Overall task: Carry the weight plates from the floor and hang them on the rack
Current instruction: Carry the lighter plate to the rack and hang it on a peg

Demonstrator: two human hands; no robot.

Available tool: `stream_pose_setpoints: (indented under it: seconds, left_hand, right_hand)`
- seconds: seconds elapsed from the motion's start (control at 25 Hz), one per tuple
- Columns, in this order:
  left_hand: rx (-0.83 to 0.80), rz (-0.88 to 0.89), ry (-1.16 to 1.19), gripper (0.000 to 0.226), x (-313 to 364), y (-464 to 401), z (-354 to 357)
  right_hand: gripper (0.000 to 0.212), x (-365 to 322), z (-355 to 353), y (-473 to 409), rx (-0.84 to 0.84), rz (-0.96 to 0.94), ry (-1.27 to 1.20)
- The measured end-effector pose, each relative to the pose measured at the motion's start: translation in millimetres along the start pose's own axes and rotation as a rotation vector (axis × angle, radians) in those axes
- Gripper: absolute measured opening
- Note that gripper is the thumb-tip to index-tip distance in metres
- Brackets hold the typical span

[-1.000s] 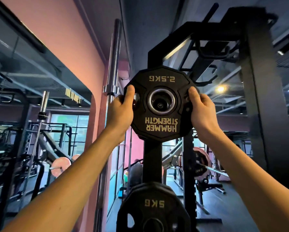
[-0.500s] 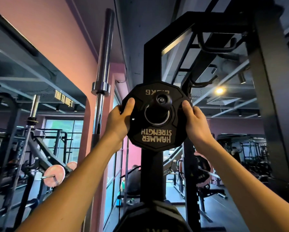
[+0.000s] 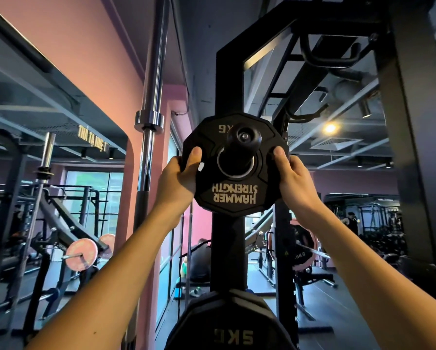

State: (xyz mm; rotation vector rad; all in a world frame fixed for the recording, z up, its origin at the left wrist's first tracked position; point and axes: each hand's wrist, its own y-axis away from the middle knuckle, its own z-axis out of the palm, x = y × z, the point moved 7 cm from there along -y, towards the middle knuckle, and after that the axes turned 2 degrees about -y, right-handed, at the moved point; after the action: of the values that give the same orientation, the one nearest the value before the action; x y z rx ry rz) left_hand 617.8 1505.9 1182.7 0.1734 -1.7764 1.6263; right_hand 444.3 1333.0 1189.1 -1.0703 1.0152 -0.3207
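A small black 2.5 kg weight plate [image 3: 234, 195], lettered upside down, sits at head height on the black rack upright [image 3: 228, 77]. The rack's black peg [image 3: 242, 137] pokes through the plate's centre hole toward me. My left hand [image 3: 179, 178] grips the plate's left edge, thumb on its face. My right hand [image 3: 291, 178] grips the right edge the same way. A black 5 kg plate [image 3: 233, 332] hangs on a lower peg of the same upright, at the bottom of the view.
A chrome barbell [image 3: 151, 102] stands upright just left of the rack. A thick black rack column [image 3: 414, 147] rises at the right. Benches, racks and a bar with pink plates [image 3: 81, 253] fill the gym floor behind; a person [image 3: 199, 258] sits beyond the upright.
The plate has slid further onto the peg, whose end now sticks out well in front of the plate's face. Both hands keep their grip on the plate's edges.
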Motion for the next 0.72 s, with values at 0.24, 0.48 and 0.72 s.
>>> stream_pose_setpoints:
  seconds: [0.24, 0.48, 0.72]
  left_hand:
    - [-0.103, -0.194, 0.041, 0.029, -28.7, 69.5, -13.2]
    - [-0.189, -0.415, 0.016, 0.023, -75.6, 221.6, -33.3]
    - [-0.235, -0.739, -0.060, 0.019, -122.5, 437.4, -61.8]
  right_hand:
    - [0.047, 18.9, -19.7, 68.8, -0.068, 0.143, 0.126]
    - [0.038, 45.1, -55.1, 202.8, -0.118, 0.301, 0.080]
    - [0.036, 86.6, -102.9, 388.4, -0.156, 0.562, 0.121]
